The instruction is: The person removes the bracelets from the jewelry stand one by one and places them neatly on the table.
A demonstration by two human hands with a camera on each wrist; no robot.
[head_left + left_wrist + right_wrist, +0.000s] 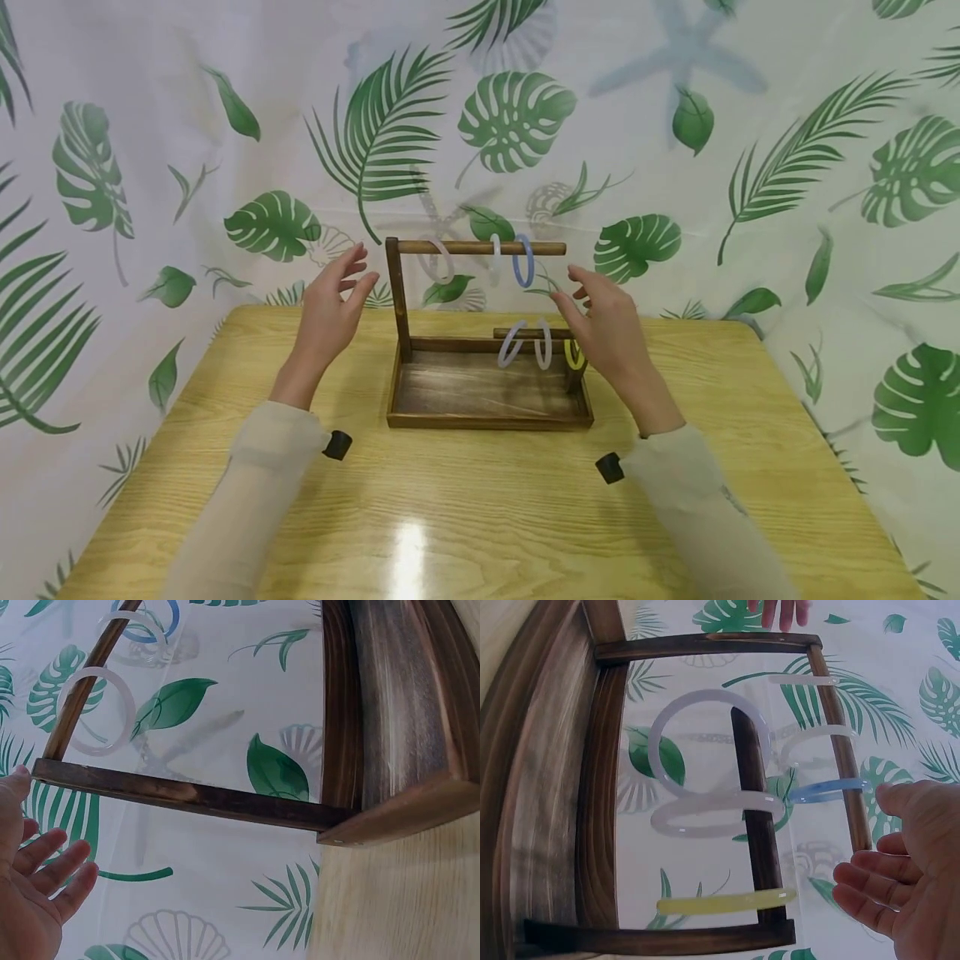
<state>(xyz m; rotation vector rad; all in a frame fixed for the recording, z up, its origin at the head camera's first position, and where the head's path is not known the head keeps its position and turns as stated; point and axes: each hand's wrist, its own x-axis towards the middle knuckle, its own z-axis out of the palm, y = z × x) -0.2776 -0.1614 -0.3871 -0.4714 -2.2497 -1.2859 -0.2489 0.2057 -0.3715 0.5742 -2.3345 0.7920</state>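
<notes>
A dark wooden bangle rack (401,300) stands on the table, with a long upper bar, a shorter lower bar and a tray base. On the upper bar hang a blue bangle (829,786), a white bangle (496,258) and a pale pinkish bangle (129,701). The lower bar carries two pale lilac bangles (705,696) and a yellow bangle (727,902). My left hand (330,312) is raised beside the rack's tall post, its fingers spread loosely, holding nothing. On the other side, my right hand (611,333) hovers near the bars' right ends, fingers relaxed and holding nothing.
The rack's shallow tray (487,421) sits on a light wood-grain table (480,500). Behind it hangs a white cloth (420,50) printed with green leaves and sea shapes. Small black devices (337,445) stick out at both sleeve cuffs.
</notes>
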